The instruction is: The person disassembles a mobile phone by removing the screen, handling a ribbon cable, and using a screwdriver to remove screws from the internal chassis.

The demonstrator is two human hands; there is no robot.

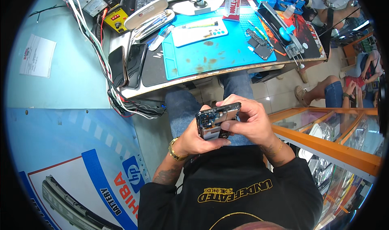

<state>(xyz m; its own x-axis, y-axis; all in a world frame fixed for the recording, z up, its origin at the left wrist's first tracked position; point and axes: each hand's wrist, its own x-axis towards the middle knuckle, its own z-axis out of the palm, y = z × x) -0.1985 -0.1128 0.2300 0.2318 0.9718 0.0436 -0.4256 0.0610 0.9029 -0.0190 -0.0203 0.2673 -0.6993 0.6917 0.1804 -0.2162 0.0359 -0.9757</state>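
Above my lap I hold an opened smartphone [207, 120], tilted, with its inner boards and battery area exposed. My left hand [190, 137] is wrapped round its left side and lower edge. Gripping the right side is my right hand [256, 124], its thumb lying over the exposed inside and its fingers behind the upper edge. Beyond my hands, on the bench, lies a blue work mat [194, 59]. A white phone back panel [182, 37] rests on it, with a slim green tool [200, 24] on top. Dark phone parts [259, 45] lie at the mat's right.
Two dark phones [135, 64] sit at the bench's left edge beside hanging cables [99, 54]. An open case of tools [152, 19], a glue tube [232, 5] and a clamp fixture [283, 32] stand farther back. A wood-framed glass display case [324, 143] is at right; people sit beyond.
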